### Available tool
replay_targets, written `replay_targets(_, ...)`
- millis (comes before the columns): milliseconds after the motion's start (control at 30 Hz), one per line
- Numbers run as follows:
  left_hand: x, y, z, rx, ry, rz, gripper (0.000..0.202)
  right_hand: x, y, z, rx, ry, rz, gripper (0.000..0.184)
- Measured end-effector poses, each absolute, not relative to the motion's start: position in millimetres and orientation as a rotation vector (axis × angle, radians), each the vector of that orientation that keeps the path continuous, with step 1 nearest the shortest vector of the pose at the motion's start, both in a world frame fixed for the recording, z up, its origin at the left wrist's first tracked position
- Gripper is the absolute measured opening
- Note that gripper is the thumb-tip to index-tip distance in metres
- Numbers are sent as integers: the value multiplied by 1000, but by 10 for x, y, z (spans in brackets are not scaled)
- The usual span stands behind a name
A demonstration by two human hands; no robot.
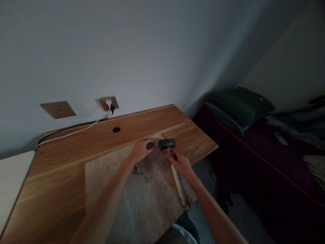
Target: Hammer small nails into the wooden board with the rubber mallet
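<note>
My right hand [181, 164] is wrapped round the wooden handle of a hammer [167, 143], close below its dark, blocky head. The handle's pale lower end points toward my body. To the left of the hammer head, my left hand [142, 149] rests at the far part of a plywood board [137, 203], thumb and fingers curled together in a pinch. What sits between those fingertips is too small to make out. Beside my left wrist, a small pile of thin metal pieces that look like nails [137, 170] lies on the board, with a few more strewn nearby.
The board lies on a wooden desk [63, 152] against the wall, overhanging its front edge. A cable hole [116, 129] pierces the desktop. Cords [76, 130] run from a wall socket [108, 103]. At right stands a bed [243, 159] with a pillow [241, 105] and a phone-like object [280, 138].
</note>
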State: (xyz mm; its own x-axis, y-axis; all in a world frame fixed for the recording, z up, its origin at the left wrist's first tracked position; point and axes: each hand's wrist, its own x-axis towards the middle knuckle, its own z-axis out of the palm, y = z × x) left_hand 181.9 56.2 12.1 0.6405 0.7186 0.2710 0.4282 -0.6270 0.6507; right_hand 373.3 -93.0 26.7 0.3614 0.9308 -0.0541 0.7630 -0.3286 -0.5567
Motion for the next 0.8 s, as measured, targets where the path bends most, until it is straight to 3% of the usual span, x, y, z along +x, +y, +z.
replay_targets(400,1805,579,106,2345,887,683,14,3869,-859,342,-1934,-1344,763,34)
replay_targets(800,1804,585,100,2332,869,713,6,3578,-814,307,-1673,-936,1182,26)
